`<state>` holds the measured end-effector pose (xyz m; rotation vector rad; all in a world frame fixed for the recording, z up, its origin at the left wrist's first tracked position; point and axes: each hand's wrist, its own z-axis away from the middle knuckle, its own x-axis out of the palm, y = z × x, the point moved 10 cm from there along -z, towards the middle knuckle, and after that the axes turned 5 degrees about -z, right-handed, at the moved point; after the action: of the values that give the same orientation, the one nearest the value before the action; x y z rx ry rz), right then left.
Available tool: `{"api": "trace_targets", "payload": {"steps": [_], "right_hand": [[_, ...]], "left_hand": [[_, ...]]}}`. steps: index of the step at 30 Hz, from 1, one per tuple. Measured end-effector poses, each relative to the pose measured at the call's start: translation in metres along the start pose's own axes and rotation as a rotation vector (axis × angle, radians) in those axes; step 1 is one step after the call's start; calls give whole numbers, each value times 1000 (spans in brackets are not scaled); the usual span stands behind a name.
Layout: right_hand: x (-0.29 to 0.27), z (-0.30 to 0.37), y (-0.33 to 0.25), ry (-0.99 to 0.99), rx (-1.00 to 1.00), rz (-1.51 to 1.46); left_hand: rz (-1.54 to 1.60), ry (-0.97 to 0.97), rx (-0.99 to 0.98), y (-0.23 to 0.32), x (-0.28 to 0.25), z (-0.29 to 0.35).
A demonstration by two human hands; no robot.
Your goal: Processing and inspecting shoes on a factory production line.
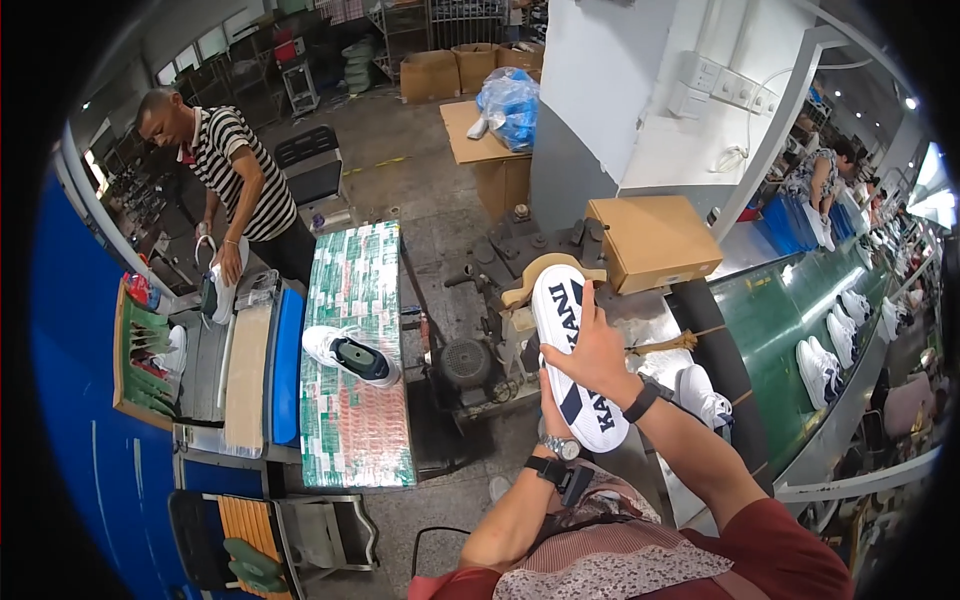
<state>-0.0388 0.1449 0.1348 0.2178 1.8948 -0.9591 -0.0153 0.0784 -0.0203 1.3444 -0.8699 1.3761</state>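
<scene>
Left of the hands, a bench [352, 440] wrapped in green-and-white printed sheet, bearing one white sneaker [350, 355] on its side (opening turned up). Right of the hands, a green conveyor belt [780, 320] carrying white sneakers [822, 368] in pairs.

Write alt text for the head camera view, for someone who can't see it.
Both of the person's hands hold a white sneaker sole-up over a shoe press machine: the right hand on its sole, the left hand mostly hidden under its heel. To the left, another white sneaker lies on a green patterned table, and a co-worker in a striped shirt handles a shoe.
</scene>
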Motion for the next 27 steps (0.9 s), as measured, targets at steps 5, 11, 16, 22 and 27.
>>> {"api": "trace_targets", "payload": {"steps": [5, 11, 16, 22, 27], "right_hand": [[-4, 4, -2, 21, 0, -6], [1, 11, 13, 28, 36, -54], [-3, 5, -1, 37, -33, -334], [4, -9, 9, 81, -86, -190], [16, -63, 46, -129, 137, -690]], "left_hand": [[-44, 49, 37, 2, -3, 0], [13, 87, -56, -16, -19, 6], [-153, 221, -53, -25, -35, 27], [-325, 59, -100, -26, -26, 9], [-449, 107, 28, -6, -29, 9]]}}
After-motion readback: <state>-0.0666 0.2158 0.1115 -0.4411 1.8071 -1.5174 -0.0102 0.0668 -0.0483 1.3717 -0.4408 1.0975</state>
